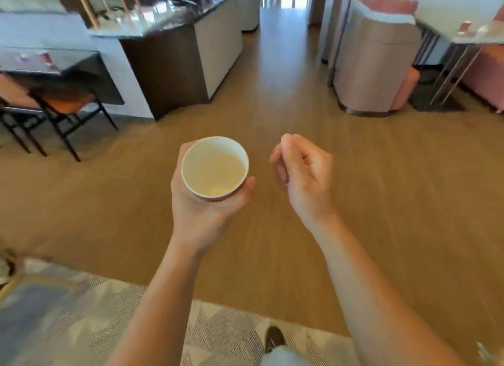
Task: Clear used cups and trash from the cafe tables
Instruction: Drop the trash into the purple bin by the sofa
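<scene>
White paper inside, red on the outer wall: holds a small paper cup [215,166] upright in the left hand [207,210], out in front over the floor and well apart from any table. Shows a pale, smooth, round interior with nothing plainly lying in it; cannot tell whether a film of liquid remains. Wraps the fingers round the far left side and the thumb round the near right side, with the palm cradling the base.

Carries the right hand [302,172] near the cup without touching it, fingers loosely curled toward the palm, thumb lying on top by the forefinger, gripping nothing that can be seen. Reaches both bare forearms forward.

Looks down on a wooden floor [272,114] of long, warm-brown planks, meeting a grey and cream carpet [81,311] with a zigzag weave at the near edge, one dark shoe [274,338] on it.

Further off at left, blurred: a dark table [71,58] with small red things on top, too smeared to name, and chairs [68,101] with orange seats on thin black frames. Beside them, a counter [169,65] with a dark glossy top. At right, a rounded pink upholstered seat [376,65].
</scene>
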Tool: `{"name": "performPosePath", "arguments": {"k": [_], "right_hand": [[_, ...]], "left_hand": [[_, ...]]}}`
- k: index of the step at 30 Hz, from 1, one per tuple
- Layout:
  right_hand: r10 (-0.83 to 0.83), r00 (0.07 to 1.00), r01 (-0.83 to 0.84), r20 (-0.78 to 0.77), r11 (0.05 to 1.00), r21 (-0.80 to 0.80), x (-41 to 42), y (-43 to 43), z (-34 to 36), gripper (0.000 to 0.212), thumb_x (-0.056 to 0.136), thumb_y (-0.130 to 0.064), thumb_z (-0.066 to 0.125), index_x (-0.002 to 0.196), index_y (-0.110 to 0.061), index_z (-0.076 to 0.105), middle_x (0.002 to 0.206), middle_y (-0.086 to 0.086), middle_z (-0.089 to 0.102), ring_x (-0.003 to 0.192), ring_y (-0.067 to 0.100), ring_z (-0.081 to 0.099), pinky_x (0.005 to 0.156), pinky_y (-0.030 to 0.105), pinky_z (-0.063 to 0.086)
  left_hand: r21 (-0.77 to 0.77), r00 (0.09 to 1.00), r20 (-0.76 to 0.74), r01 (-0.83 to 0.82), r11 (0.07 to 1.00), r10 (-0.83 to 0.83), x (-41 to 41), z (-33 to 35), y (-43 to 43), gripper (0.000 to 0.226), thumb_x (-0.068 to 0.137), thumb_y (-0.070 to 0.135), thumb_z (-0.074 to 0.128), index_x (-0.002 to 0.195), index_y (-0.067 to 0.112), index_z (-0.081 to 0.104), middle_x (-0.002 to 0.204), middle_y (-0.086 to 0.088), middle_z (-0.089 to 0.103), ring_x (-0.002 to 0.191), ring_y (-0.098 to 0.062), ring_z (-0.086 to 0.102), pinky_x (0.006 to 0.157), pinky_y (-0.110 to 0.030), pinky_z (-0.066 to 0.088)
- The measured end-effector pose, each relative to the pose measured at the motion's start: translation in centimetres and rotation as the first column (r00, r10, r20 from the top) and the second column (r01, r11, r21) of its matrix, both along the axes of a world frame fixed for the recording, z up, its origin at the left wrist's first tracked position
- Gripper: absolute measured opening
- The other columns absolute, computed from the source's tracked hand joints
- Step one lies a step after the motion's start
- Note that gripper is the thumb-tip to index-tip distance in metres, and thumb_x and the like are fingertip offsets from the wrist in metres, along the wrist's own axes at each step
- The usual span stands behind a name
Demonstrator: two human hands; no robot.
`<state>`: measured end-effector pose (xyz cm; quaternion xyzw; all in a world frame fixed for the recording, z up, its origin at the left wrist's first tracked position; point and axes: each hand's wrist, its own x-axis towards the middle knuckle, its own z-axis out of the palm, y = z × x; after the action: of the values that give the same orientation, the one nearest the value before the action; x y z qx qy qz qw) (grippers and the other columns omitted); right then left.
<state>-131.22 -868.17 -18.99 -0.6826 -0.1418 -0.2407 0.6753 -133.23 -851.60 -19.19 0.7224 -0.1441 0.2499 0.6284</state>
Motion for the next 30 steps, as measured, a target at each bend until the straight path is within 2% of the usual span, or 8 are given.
{"name": "performPosePath", "arguments": {"k": [4, 7, 12, 16, 20, 24, 28, 30], "right_hand": [[0.194, 0.981, -0.194, 0.002, 0.981, -0.001, 8.1, 5.5, 2.6, 0.048, 0.109, -0.023, 0.051, 0.062, -0.016, 0.056, 0.049, -0.009, 0.051, 0.042, 0.01, 0.05, 0.046, 0.018, 0.038], [0.35, 0.937, -0.35, 0.003, 0.937, -0.017, 12.5, 11.0, 4.0, 0.04, 0.104, -0.021, 0.06, 0.066, -0.009, 0.062, 0.054, -0.007, 0.058, 0.044, 0.012, 0.056, 0.045, 0.019, 0.042], [0.519, 0.855, -0.518, 0.018, 0.855, -0.033, 17.8, 21.1, 3.9, 0.028, 0.096, -0.03, 0.069, 0.08, -0.007, 0.074, 0.063, -0.004, 0.069, 0.052, 0.018, 0.065, 0.048, 0.026, 0.052], [0.659, 0.752, -0.657, 0.033, 0.753, -0.037, 21.4, 30.1, 3.2, 0.017, 0.092, -0.028, 0.07, 0.092, -0.012, 0.077, 0.078, -0.002, 0.076, 0.065, 0.015, 0.075, 0.054, 0.021, 0.056], [0.704, 0.71, -0.7, 0.012, 0.708, -0.093, 26.2, 39.2, 3.2, 0.013, 0.097, -0.026, 0.069, 0.096, -0.016, 0.077, 0.082, -0.005, 0.077, 0.07, 0.017, 0.076, 0.058, 0.025, 0.059], [0.725, 0.689, -0.721, 0.003, 0.685, -0.105, 31.5, 48.0, 4.5, 0.013, 0.099, -0.025, 0.07, 0.093, -0.017, 0.078, 0.076, -0.006, 0.076, 0.064, 0.019, 0.074, 0.057, 0.03, 0.059], [0.739, 0.674, -0.736, 0.006, 0.672, -0.086, 35.7, 55.5, 5.9, 0.033, 0.09, -0.047, 0.074, 0.073, -0.019, 0.073, 0.059, -0.008, 0.066, 0.043, 0.011, 0.058, 0.045, 0.019, 0.044], [0.742, 0.671, -0.739, -0.02, 0.666, -0.097, 37.6, 58.5, 5.4, 0.041, 0.084, -0.056, 0.07, 0.066, -0.02, 0.068, 0.054, -0.014, 0.061, 0.044, 0.009, 0.056, 0.047, 0.014, 0.042]], "left_hand": [[0.006, 0.982, 0.025, -0.189, 0.982, 0.188, 5.4, 2.3, 5.7, 0.071, 0.073, 0.034, 0.089, 0.126, 0.005, 0.053, 0.114, -0.022, 0.067, 0.106, -0.039, 0.069, 0.093, -0.055, 0.057], [0.012, 0.937, 0.031, -0.348, 0.938, 0.347, 6.9, 3.1, 10.3, 0.07, 0.074, 0.033, 0.089, 0.126, 0.003, 0.053, 0.113, -0.023, 0.067, 0.104, -0.04, 0.069, 0.09, -0.06, 0.057], [-0.025, 0.833, -0.012, -0.553, 0.833, 0.553, 8.5, 2.0, 18.4, 0.07, 0.072, 0.036, 0.089, 0.123, -0.001, 0.059, 0.111, -0.019, 0.07, 0.102, -0.036, 0.071, 0.089, -0.048, 0.06], [-0.045, 0.762, -0.039, -0.648, 0.76, 0.647, 10.4, 0.3, 25.9, 0.069, 0.07, 0.037, 0.087, 0.122, -0.001, 0.06, 0.11, -0.016, 0.071, 0.104, -0.032, 0.071, 0.089, -0.033, 0.058], [-0.058, 0.696, 0.0, -0.716, 0.695, 0.718, 14.2, -0.1, 34.1, 0.065, 0.07, 0.04, 0.087, 0.124, 0.015, 0.061, 0.111, -0.009, 0.07, 0.108, -0.02, 0.069, 0.09, -0.022, 0.054], [-0.068, 0.671, 0.06, -0.736, 0.674, 0.739, 18.7, 1.5, 41.9, 0.06, 0.071, 0.036, 0.086, 0.122, 0.039, 0.053, 0.113, 0.015, 0.066, 0.108, -0.009, 0.066, 0.089, -0.018, 0.053], [-0.028, 0.637, 0.113, -0.765, 0.643, 0.763, 23.0, 3.0, 49.2, 0.062, 0.072, 0.036, 0.085, 0.122, 0.04, 0.049, 0.113, 0.022, 0.063, 0.11, -0.003, 0.063, 0.09, -0.013, 0.049], [-0.021, 0.621, 0.104, -0.78, 0.626, 0.777, 24.9, 2.8, 51.9, 0.062, 0.072, 0.037, 0.085, 0.123, 0.037, 0.049, 0.115, 0.017, 0.061, 0.111, -0.003, 0.063, 0.09, -0.012, 0.049]]}}
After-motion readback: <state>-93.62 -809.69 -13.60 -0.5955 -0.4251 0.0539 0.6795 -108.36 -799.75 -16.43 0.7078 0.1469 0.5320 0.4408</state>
